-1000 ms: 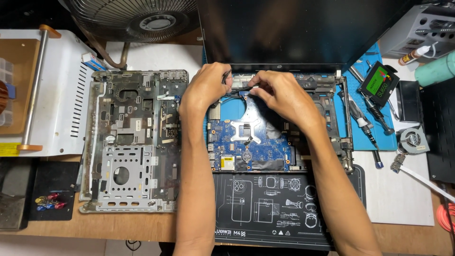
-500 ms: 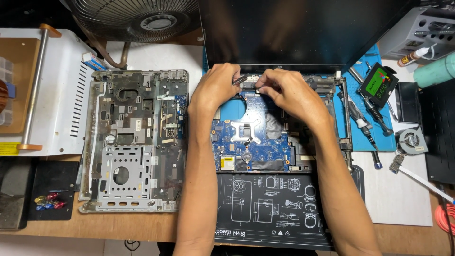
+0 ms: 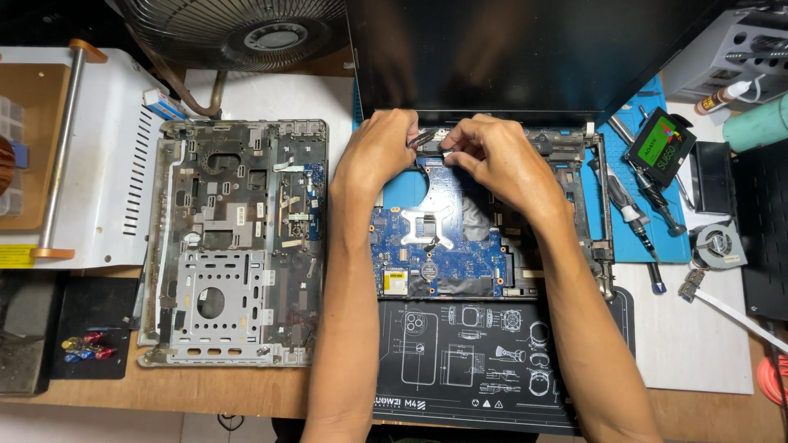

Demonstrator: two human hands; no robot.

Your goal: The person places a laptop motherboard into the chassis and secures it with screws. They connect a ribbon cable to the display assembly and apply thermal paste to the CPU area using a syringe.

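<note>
Workbench (image 3: pixel 246 402): both hands on laptop hinge (image 3: pixel 431 141).

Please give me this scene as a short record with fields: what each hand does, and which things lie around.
left hand: left hand pinches a small dark part at the rear edge of the open laptop base
right hand: right hand grips the same part from the other side
under hands: blue motherboard
left side: removed grey cover
right side: screwdrivers, small fan
top: desk fan

screen (image 3: pixel 525 57) behind, mat (image 3: pixel 460 361) open in front
</note>
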